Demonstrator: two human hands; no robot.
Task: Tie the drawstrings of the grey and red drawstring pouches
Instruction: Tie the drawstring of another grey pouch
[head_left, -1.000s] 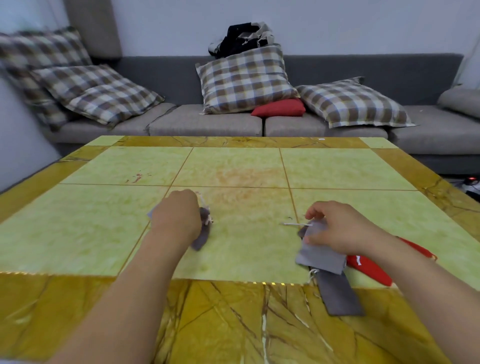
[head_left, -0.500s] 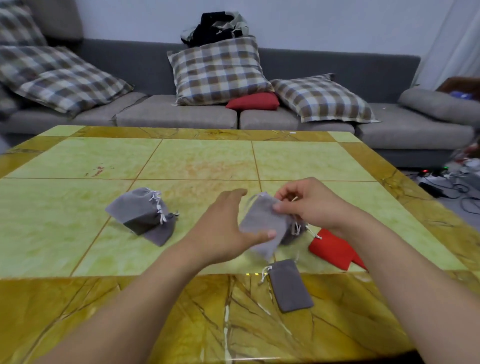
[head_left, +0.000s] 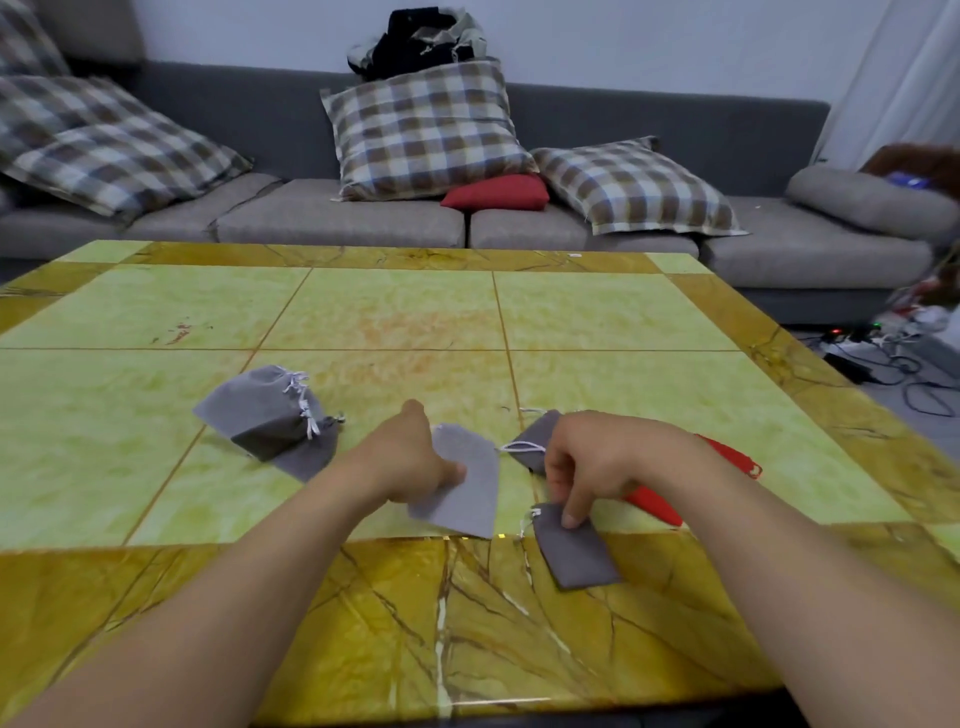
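Observation:
My left hand (head_left: 410, 460) grips a light grey pouch (head_left: 467, 491) by its left edge, above the table's front. My right hand (head_left: 597, 462) reaches down, and its fingertips touch the top of a darker grey pouch (head_left: 574, 551) lying flat near the front edge. Another dark grey pouch (head_left: 535, 441) with a white drawstring loop lies just behind that hand. A red pouch (head_left: 657, 506) lies partly hidden under my right wrist. To the left sit two grey pouches (head_left: 270, 415) with gathered, tied white strings, one resting on the other.
The green and yellow marble table (head_left: 389, 322) stretches ahead. Behind it stands a grey sofa (head_left: 337, 223) with plaid cushions and a red cushion (head_left: 496, 192). Cables and a power strip (head_left: 852, 364) lie on the floor at the right.
My left hand left the tied pouches at the left and took the light grey pouch from my right hand. My right hand dropped onto the darker pouch near the front edge.

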